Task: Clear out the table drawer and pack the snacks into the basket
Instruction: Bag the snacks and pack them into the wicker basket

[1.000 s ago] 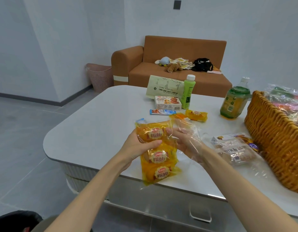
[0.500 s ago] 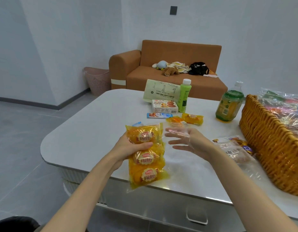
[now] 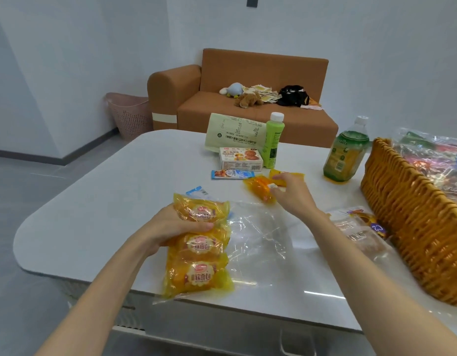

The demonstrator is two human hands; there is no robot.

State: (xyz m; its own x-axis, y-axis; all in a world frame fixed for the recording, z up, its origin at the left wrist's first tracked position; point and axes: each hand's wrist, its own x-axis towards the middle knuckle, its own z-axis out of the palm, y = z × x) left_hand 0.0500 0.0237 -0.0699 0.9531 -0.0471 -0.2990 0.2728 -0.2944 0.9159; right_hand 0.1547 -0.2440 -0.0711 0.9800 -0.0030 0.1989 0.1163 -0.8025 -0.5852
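— Start at the left. What has the left hand got?

— Its fingers are clenched round the upper part of a clear plastic bag of three yellow-wrapped soft bread buns. The thumb lies across the front, just under the top bun.

— Which way does that bag run?

— Its long axis goes from the near edge of the white surface towards the far side. The three buns sit in a row along it with their printed labels facing up. The lower end rests at the near edge, and the loose, empty part of the plastic spreads flat to its right.

— And further right?

— A small orange plastic-wrapped snack packet lies on the surface, slanting from far-left to near-right. The right hand is stretched out over it with its fingertips on the packet's right end. I cannot tell whether they pinch it or only touch.

— The basket?

— The brown woven wicker basket stands at the far right with crinkly clear packets inside, well apart from the bun bag.
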